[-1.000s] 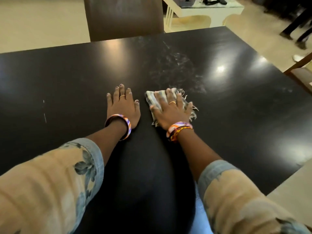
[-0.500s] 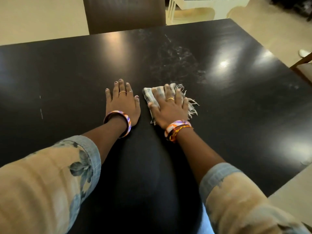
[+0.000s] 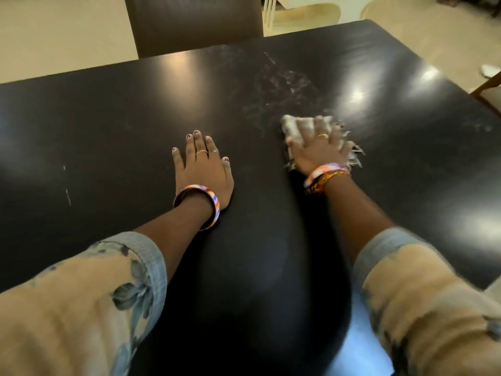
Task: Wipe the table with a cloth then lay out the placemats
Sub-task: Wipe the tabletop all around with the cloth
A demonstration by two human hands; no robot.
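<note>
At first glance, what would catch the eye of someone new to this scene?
The right hand presses a fringed cloth on the black table, right of centre. Just beyond it lie whitish smears on the glossy surface. The left hand rests flat near the middle, and a dark chair back stands at the far edge.

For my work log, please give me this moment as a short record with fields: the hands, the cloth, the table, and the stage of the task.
left hand: left hand rests flat on the table, fingers straight, holds nothing
right hand: right hand presses on the cloth, blurred
cloth: fringed cloth under the right hand, on the table
table: dark table, whitish smears beyond the cloth
chair: dark chair back at the far edge
stage: wiping; no placemats in view
</note>
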